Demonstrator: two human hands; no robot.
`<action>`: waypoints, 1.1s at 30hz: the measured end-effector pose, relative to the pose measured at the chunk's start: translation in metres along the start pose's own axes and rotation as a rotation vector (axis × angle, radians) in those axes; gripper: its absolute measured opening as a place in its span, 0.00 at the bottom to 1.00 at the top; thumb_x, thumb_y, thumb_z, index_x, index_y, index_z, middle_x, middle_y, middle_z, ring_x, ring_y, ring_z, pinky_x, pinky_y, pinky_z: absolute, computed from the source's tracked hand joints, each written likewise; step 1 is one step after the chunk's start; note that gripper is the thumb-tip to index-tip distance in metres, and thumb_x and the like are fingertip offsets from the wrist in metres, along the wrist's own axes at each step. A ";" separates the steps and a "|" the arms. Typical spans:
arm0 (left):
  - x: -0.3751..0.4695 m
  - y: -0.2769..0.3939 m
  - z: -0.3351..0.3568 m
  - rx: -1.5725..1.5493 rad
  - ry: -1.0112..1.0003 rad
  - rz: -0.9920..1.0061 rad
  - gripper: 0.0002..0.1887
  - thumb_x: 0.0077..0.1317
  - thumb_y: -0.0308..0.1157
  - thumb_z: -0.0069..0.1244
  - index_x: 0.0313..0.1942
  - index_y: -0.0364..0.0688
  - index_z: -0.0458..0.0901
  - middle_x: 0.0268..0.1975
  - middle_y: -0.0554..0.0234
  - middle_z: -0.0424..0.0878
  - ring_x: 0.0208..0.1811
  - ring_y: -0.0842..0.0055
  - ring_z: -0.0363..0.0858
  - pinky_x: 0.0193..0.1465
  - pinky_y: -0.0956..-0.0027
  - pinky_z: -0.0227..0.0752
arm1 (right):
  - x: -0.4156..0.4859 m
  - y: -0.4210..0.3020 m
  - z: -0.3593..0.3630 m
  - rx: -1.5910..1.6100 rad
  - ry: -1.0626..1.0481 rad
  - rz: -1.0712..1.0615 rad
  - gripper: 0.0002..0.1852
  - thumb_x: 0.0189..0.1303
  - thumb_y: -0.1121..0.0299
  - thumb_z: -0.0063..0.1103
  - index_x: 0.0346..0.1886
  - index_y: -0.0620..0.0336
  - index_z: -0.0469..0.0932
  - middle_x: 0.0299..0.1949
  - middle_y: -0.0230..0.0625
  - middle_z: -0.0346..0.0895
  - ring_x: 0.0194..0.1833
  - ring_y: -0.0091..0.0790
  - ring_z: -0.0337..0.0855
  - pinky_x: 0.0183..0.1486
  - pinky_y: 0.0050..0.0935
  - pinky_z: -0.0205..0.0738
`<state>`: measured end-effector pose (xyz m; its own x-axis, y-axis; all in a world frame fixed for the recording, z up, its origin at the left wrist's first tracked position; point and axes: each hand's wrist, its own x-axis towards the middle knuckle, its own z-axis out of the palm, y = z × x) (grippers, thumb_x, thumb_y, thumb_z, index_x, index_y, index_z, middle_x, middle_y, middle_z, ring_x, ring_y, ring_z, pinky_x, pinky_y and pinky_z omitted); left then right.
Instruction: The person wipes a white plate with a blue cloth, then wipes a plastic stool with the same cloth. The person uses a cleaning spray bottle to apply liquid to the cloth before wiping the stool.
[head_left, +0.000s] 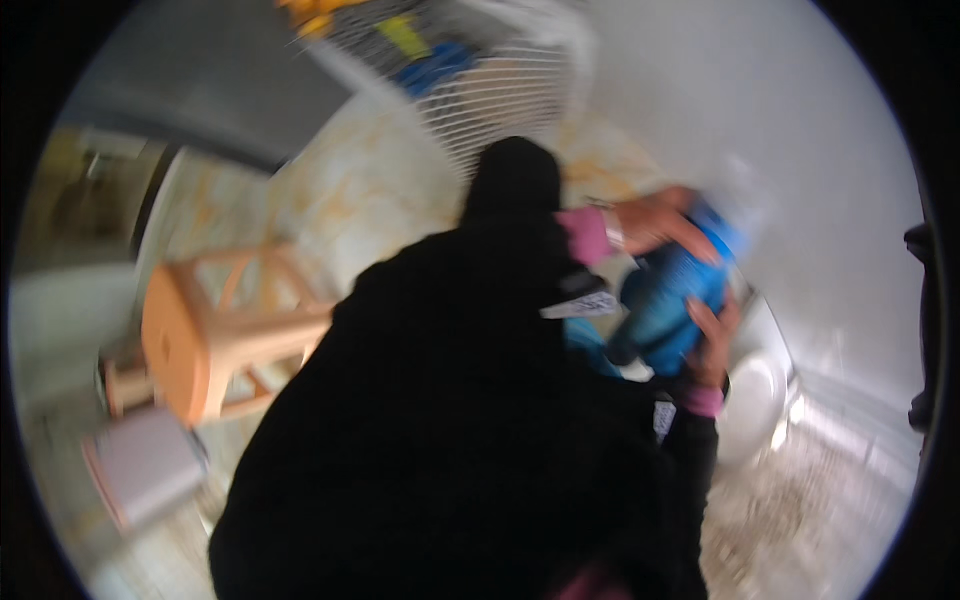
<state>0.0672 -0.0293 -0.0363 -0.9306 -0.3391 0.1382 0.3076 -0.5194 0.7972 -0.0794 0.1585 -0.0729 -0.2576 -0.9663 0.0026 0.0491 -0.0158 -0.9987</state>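
A blue item (675, 289), blurred and with a dark lower end, is between my two hands in front of my dark-clothed body. My left hand (667, 225), with a pink cuff and a band at the wrist, lies over its upper part, fingers bent around it. From the other side my right hand (712, 330), also pink-cuffed, grips its edge with the thumb and fingers. Brighter blue material and a pale blur show beside the left fingertips; what they are cannot be told. More light-blue material (592, 341) shows near my clothing, partly hidden.
A white round basin-like object (754, 405) is beside my right forearm. A pale smooth wall or panel (810, 187) stands beyond the hands. An orange plastic stool (176, 341) and a greyish-pink container (150, 465) are at the left. A white slatted rack (502, 94) holds colourful items at the top.
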 end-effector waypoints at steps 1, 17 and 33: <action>0.004 0.002 0.000 -0.064 0.052 0.018 0.22 0.54 0.26 0.61 0.51 0.35 0.80 0.48 0.59 0.84 0.51 0.72 0.81 0.58 0.64 0.73 | 0.009 -0.012 0.011 0.145 0.045 0.041 0.33 0.58 0.70 0.63 0.68 0.69 0.66 0.61 0.40 0.71 0.60 0.33 0.71 0.64 0.31 0.63; 0.027 -0.004 0.006 0.165 0.204 0.052 0.32 0.51 0.24 0.64 0.57 0.36 0.69 0.50 0.60 0.78 0.54 0.72 0.77 0.60 0.66 0.69 | 0.019 -0.022 0.042 -0.193 0.330 -0.310 0.27 0.71 0.72 0.50 0.73 0.51 0.63 0.65 0.41 0.70 0.66 0.34 0.66 0.70 0.30 0.54; 0.019 0.010 0.035 0.468 0.041 0.097 0.47 0.46 0.23 0.65 0.67 0.40 0.56 0.59 0.61 0.70 0.62 0.73 0.69 0.65 0.65 0.65 | 0.013 -0.073 0.049 -0.123 0.532 -0.398 0.23 0.70 0.77 0.50 0.68 0.54 0.71 0.57 0.39 0.77 0.53 0.29 0.74 0.59 0.27 0.66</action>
<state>0.0453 -0.0138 -0.0052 -0.8904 -0.4041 0.2095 0.2615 -0.0776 0.9621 -0.0392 0.1346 0.0023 -0.6752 -0.6338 0.3774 -0.2503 -0.2845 -0.9254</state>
